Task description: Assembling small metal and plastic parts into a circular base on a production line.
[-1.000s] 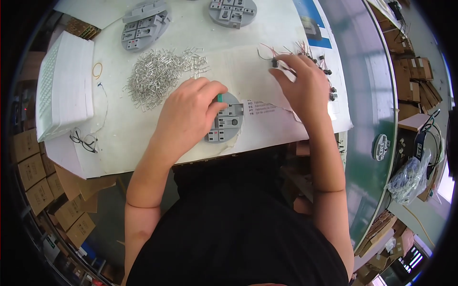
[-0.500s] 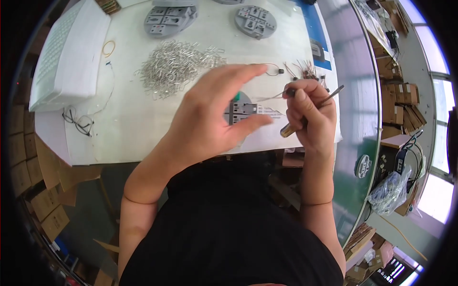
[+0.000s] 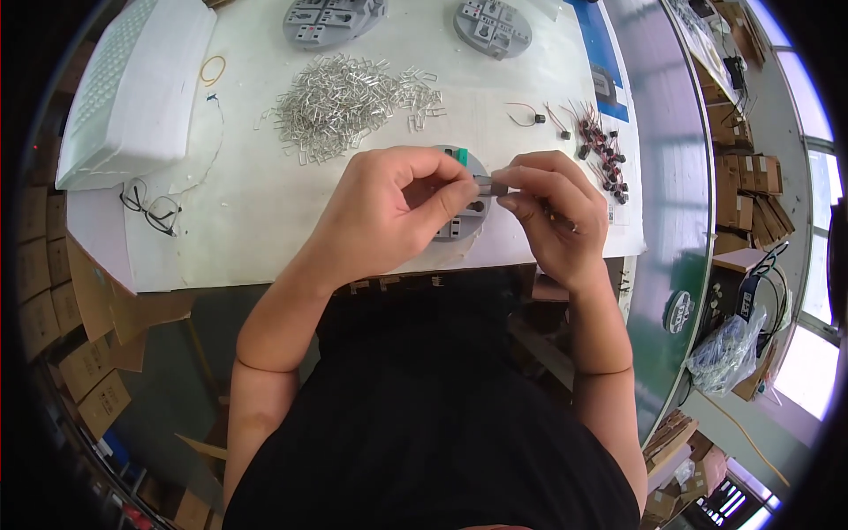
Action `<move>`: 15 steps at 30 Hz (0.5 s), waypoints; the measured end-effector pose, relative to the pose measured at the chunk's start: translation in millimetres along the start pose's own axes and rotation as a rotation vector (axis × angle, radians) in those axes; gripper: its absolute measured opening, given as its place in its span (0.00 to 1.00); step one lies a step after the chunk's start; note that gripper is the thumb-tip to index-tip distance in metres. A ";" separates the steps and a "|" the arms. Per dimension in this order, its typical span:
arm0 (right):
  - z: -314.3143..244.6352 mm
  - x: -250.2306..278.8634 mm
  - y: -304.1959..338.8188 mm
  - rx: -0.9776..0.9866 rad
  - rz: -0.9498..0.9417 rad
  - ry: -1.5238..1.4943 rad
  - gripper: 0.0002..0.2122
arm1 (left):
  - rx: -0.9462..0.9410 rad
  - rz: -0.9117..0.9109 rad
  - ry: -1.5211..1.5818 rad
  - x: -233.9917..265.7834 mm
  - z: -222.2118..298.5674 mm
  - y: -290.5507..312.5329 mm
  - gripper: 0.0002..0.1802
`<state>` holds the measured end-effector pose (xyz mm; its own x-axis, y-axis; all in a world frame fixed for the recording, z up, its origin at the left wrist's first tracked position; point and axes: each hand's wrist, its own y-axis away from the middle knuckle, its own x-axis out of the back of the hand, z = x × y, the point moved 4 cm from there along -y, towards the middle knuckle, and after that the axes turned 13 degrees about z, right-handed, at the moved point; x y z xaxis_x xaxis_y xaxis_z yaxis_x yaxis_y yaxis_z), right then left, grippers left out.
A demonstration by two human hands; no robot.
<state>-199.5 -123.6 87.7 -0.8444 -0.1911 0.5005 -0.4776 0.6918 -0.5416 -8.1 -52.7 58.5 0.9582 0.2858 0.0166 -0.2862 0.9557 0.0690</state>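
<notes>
My right hand pinches a small dark component between thumb and fingertips. A small glint shows in its curled palm, but what makes it is hidden. My left hand is closed in a pinch, its fingertips almost meeting the component's pale end; what they grip cannot be made out. Below both hands lies a round grey plastic base with moulded slots, partly covered by my left hand. A green block sits at its far side.
A pile of bent metal clips lies beyond my left hand. Black components with wires cluster at the right. Farther back are more round grey bases. A white foam stack and glasses are at the left.
My hands have come together over the grey base. My left hand went from spread to pinching. The screwdriver-like tool seen in my right hand no longer shows. The view has shifted slightly.
</notes>
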 end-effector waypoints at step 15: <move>1.9 -22.2 35.4 0.113 -0.141 0.490 0.09 | -0.410 0.047 -0.614 -13.2 -27.3 7.3 0.10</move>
<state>-198.1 -96.1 56.2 -0.5700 0.0898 0.8167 -0.6247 0.5983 -0.5018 -22.9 -47.6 31.5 0.7404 0.3508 0.5734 -0.1904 0.9275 -0.3216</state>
